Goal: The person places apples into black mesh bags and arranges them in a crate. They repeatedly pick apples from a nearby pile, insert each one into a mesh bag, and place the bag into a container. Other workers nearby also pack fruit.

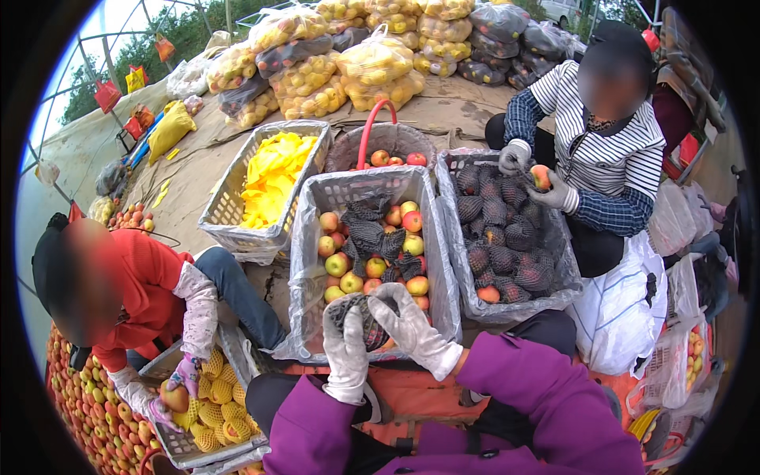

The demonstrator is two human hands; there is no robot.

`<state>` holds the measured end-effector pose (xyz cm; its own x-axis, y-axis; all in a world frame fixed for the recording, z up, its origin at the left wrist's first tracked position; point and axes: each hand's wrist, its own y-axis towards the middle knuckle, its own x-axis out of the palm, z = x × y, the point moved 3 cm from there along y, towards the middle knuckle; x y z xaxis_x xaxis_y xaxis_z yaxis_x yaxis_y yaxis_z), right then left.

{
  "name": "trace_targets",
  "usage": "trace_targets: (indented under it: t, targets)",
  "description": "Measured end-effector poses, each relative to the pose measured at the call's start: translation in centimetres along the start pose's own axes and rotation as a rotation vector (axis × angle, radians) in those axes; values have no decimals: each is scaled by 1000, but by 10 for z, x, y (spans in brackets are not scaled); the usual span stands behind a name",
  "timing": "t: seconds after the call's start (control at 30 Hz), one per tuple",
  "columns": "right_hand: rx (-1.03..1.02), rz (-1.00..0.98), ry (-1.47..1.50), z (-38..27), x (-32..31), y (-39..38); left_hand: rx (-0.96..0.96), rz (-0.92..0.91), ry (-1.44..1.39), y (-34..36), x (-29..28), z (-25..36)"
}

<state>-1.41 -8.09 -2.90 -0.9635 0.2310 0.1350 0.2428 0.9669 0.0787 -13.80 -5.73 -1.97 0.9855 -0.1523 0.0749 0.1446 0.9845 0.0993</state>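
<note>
Both of my hands wear pale work gloves. An apple in a dark foam net [370, 326] is between them, over the near end of the middle crate. My left hand [345, 356] wraps round its left side, and my right hand [418, 334] grips the net at its upper right with bent fingers. Behind them stands the plastic-lined crate [305, 218], with loose red and green apples [352, 282] inside. A heap of empty dark foam nets [366, 234] lies on those apples.
To the right is a crate of dark-netted apples [518, 273]; a co-worker there holds a bare apple [541, 177]. At left, another handles an apple [174, 396] above yellow-netted ones [218, 416]. Yellow nets [273, 174] and a red-handled basket [372, 131] sit beyond. Filled bags [380, 67] line the back.
</note>
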Motion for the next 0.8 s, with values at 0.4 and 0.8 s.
trace_targets:
  t: [0.4,0.8]
  targets:
    - [-112,-166,170,18,-17,-24,256,-61,-26,3,24,-2]
    - [421,519,351,7,-229,-16,395,-581,480,-22,56,1]
